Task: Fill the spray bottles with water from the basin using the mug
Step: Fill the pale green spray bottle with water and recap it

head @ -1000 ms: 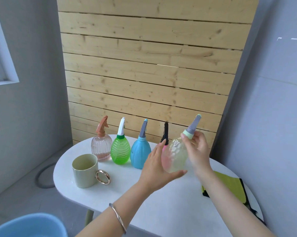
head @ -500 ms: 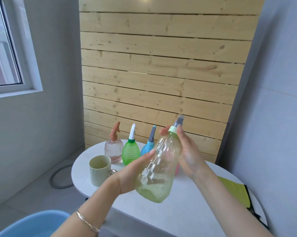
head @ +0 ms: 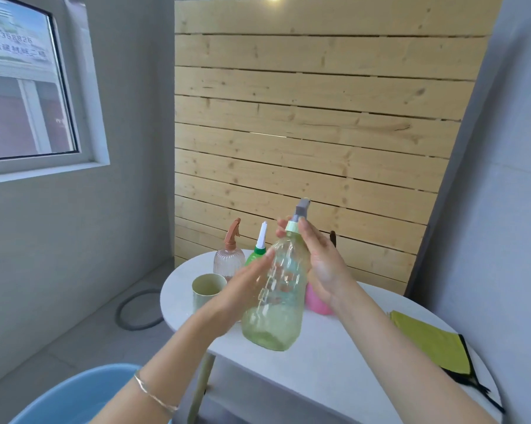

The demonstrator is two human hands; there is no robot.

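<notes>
A clear yellow-green spray bottle [head: 274, 304] with a grey nozzle is held up in the air above the white table [head: 334, 371]. My left hand [head: 242, 292] supports its body from the left. My right hand [head: 319, 261] grips its pale green collar and neck. A pale green mug [head: 204, 290] stands on the table behind my left hand. At the back stand a peach bottle [head: 229, 258], a green bottle [head: 258, 250] and a pink bottle [head: 316, 301], partly hidden. The blue basin [head: 74, 396] shows at the bottom left.
A yellow-green cloth [head: 432, 344] with a black edge lies on the table's right side. A wooden slat panel [head: 319, 117] leans behind the table. A grey hose ring [head: 135, 310] lies on the floor to the left, under a window.
The bottle was lifted off the table and brought closer to me, now held upright higher. The view swung right and nearer to the table; the blue bottle is now hidden behind my hands.
</notes>
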